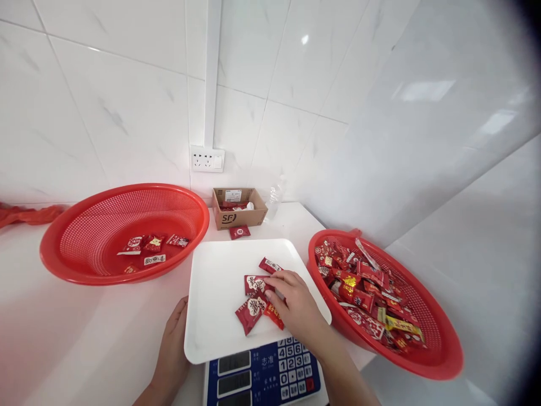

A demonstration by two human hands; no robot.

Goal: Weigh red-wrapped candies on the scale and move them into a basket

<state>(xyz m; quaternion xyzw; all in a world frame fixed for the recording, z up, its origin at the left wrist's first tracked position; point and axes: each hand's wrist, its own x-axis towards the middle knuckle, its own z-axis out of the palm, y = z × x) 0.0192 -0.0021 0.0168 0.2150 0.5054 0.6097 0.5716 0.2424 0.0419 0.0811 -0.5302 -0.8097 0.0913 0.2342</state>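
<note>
A white scale tray [220,332] sits on an electronic scale [262,375] with a blue keypad. Several red candy packets [253,307] lie on the tray. My right hand [296,307] rests over them, fingers bent and touching the packets near the tray's middle; I cannot tell if it grips one. My left hand [173,349] lies flat on the counter against the tray's left edge, fingers stretched out and holding nothing. One more packet [270,265] lies just beyond my right fingertips.
A red basket [422,361] on the right is full of candy packets. A larger red basket [63,259] on the left holds a few. A small cardboard box [239,207], a loose packet [239,232] and a wall socket [207,159] are at the back.
</note>
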